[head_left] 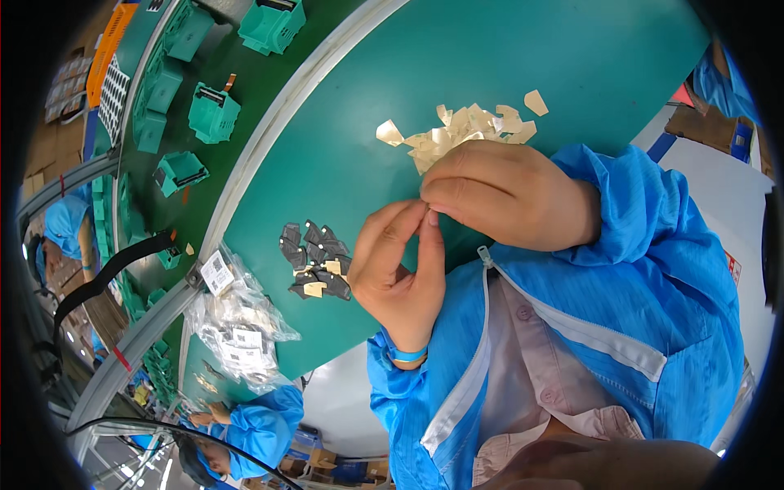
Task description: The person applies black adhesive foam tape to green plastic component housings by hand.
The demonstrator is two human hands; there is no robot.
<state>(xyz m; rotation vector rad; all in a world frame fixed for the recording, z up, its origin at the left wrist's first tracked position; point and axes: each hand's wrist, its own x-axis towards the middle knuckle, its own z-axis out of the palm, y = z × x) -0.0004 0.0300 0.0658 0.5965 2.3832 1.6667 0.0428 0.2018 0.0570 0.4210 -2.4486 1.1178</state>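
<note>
Over the green table (pixel 351 147), my left hand (pixel 398 265) and my right hand (pixel 510 196) meet fingertip to fingertip. Both are closed in a pinch; whatever sits between the fingertips is too small or hidden to make out. Just beyond my right hand lies a loose pile of cream-coloured flat pieces (pixel 465 129), some with angled edges. To the left of my left hand is a cluster of small black moulded parts (pixel 320 253), several of them with a cream piece on or beside them. A blue band circles my left wrist.
Clear plastic bags with white labels (pixel 241 318) lie at the table's left edge. Past a pale metal rail (pixel 269 106) runs a green belt carrying green bins (pixel 214 114). A co-worker in blue (pixel 265 429) works at lower left; another blue sleeve (pixel 727 82) shows at upper right.
</note>
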